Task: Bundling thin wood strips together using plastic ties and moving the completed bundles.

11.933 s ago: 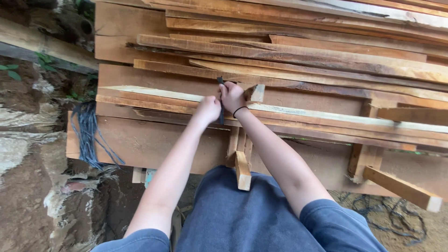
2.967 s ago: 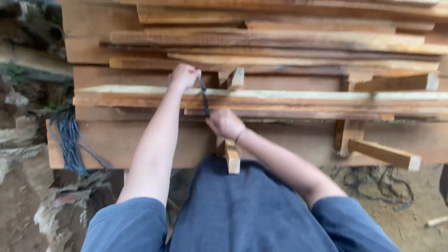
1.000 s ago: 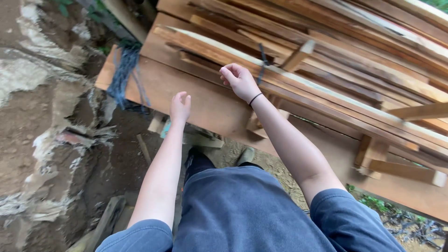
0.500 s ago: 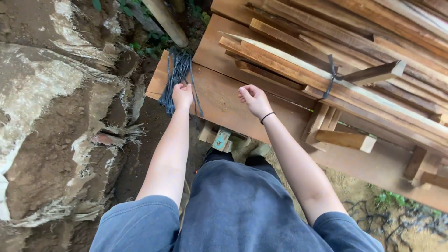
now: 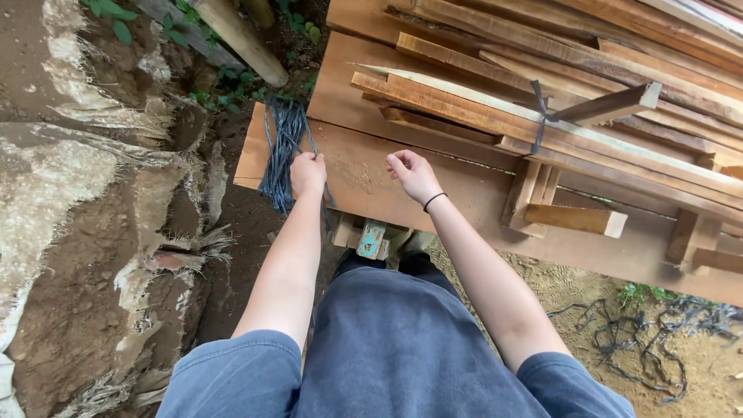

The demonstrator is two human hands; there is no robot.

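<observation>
Setting: outdoor timber yard, bare brown earth bank on the left, sandy ground below.
Surface: wide reddish-brown wooden board point(image 5: 433, 201), lowest of a stack of rough sawn planks point(image 5: 619, 54).
Left hand point(image 5: 308, 172): fingers curled shut around a few strands of the bundle of dark blue-grey plastic twine point(image 5: 279, 147), which hangs over the board's left end.
Right hand point(image 5: 414, 175): loosely curled, palm up, holding nothing, hovering just above the board near the left hand.
Tied slats: long pale wooden slats point(image 5: 495, 116) bound by a dark twine loop point(image 5: 538, 116), a short wooden stick point(image 5: 611, 102) thrust through it.
Risk, twine: several strands may drag out together and tangle, since they lie matted.
Risk, bundle: the whole hank could slide off the edge onto the dirt if tugged hard.
Risk, skin: rough board edges could give splinters.
</observation>
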